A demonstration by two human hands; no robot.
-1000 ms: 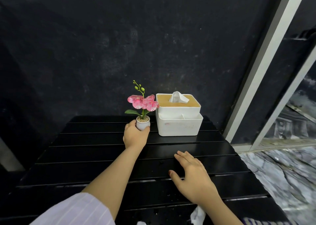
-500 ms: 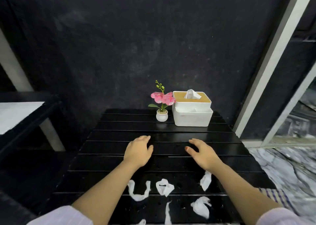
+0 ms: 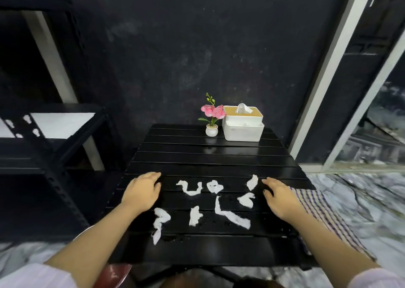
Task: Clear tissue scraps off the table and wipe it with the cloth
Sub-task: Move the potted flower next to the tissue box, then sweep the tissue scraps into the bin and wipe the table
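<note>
**Two hands by the paper scraps on the black desk**

A black desk (image 3: 210, 156) made of long slats stands in front of a dark wall. White tissue scraps (image 3: 232, 215) lie spread out on the near half of the desk, between the two hands. Some are thin and twisty, and one is a long strip.

The left hand (image 3: 142, 191) rests palm down near the left edge of the desk. Its fingers (image 3: 153, 175) are loosely together and hold nothing. A twisty scrap lies just beside its wrist.

The right hand (image 3: 280, 198) rests palm down near the right edge. Its fingers (image 3: 268, 181) are a little apart and hold nothing. A small scrap lies just beside its fingertips.

A checked cloth (image 3: 317, 213) hangs over the right edge of the desk, just behind the right hand and arm.

At the far end of the desk stands a little white pot with pink flowers (image 3: 212, 121). Right beside it sits a white tissue box (image 3: 242, 125) with a tissue sticking up from the top. Both are well apart from the scraps.

A dark metal shelf (image 3: 54, 134) stands to the left of the desk.
</note>
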